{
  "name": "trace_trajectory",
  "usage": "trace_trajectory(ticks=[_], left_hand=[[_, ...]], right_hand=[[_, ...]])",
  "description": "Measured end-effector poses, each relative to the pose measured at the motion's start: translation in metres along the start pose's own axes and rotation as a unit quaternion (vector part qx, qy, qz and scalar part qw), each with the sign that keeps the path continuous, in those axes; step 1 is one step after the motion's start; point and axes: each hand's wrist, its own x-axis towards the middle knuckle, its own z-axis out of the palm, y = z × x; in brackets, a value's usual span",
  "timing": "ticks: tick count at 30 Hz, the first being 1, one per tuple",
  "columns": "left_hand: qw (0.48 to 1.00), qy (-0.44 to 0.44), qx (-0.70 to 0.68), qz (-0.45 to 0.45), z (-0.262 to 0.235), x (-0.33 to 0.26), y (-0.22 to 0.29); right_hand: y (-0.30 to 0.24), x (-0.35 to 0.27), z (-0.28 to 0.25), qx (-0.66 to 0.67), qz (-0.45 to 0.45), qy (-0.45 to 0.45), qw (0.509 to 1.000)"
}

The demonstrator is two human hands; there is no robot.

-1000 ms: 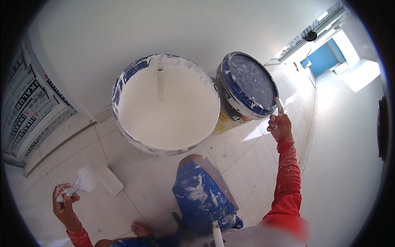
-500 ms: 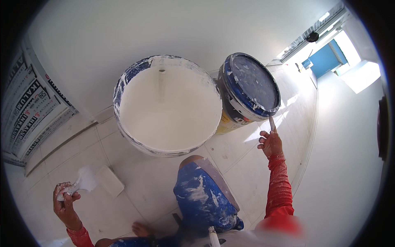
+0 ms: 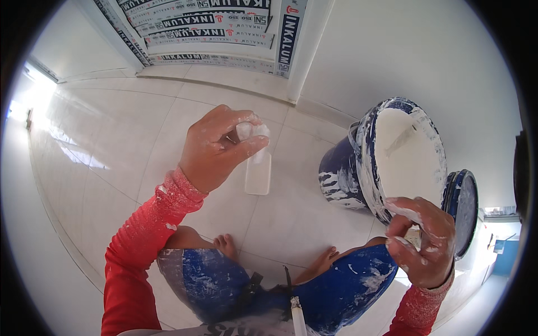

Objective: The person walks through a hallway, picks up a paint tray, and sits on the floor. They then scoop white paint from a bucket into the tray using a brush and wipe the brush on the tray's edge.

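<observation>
My left hand (image 3: 216,143) is raised over the tiled floor, its fingers pinched on a crumpled white piece (image 3: 245,131), perhaps thin plastic or cloth. Below it on the floor lies a flat white rectangular block (image 3: 258,178). A large blue bucket (image 3: 342,173) stands at the right, nearly full of white paint-like liquid (image 3: 412,162), its rim smeared white. In front of the bucket's near rim hovers my right hand (image 3: 426,241), fingers bent and apart, with nothing seen between them. White residue coats both hands.
A smaller bucket with a dark blue lid (image 3: 466,210) stands beyond my right hand, partly hidden. A frame wrapped in printed protective film (image 3: 288,42) is set in the wall ahead. My bent knees in blue shorts (image 3: 207,280) are below. A cigarette (image 3: 297,316) juts in from the lower edge.
The view has swung left, so the buckets now appear at the right. My left hand has come up toward the middle with the white piece. My right hand has left the lidded bucket's edge.
</observation>
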Motion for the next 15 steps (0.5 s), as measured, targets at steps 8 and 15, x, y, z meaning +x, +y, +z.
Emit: trace_trajectory(ticks=[8, 15], left_hand=[[0.988, 0.017, 0.124, 0.09, 0.015, 0.036, 0.025], [0.971, 0.068, 0.192, 0.127, 0.032, 0.049, 0.032]], right_hand=[[-0.032, 0.135, 0.096, -0.16, -0.074, 0.115, 0.978], [0.004, 0.153, 0.1, -0.052, 0.013, 0.097, 0.994]])
